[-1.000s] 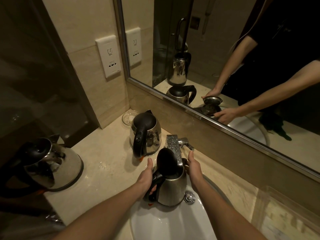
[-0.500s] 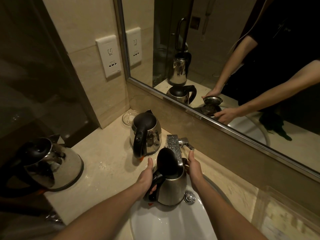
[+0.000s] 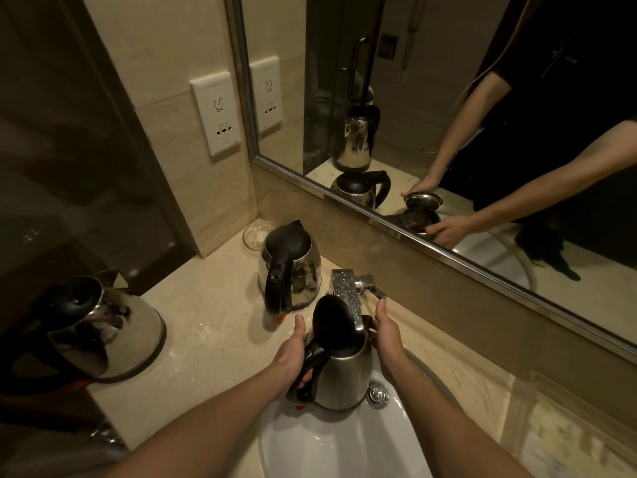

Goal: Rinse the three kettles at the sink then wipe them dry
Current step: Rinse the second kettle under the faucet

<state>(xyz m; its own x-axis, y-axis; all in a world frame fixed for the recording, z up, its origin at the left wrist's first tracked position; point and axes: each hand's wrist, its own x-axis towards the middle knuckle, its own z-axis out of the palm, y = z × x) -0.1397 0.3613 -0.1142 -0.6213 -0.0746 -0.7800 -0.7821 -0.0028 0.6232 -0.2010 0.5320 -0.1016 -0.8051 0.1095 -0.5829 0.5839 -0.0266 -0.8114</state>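
A steel kettle [image 3: 344,377] with its black lid flipped up stands upright in the white sink [image 3: 327,446], right under the chrome tap spout [image 3: 346,294]. My left hand [image 3: 293,357] grips its black handle. My right hand [image 3: 387,334] lies against the kettle's right side near the rim, its fingertips close to the tap lever [image 3: 374,288]. A second steel kettle [image 3: 291,267] with a closed black lid stands on the counter behind. A third kettle [image 3: 100,332] sits at the far left of the counter.
A beige stone counter [image 3: 206,339] surrounds the sink. A small glass dish [image 3: 256,234] sits in the back corner. A mirror [image 3: 448,115] runs along the back wall, and a wall socket [image 3: 217,115] is left of it. The drain knob [image 3: 377,395] is beside the kettle.
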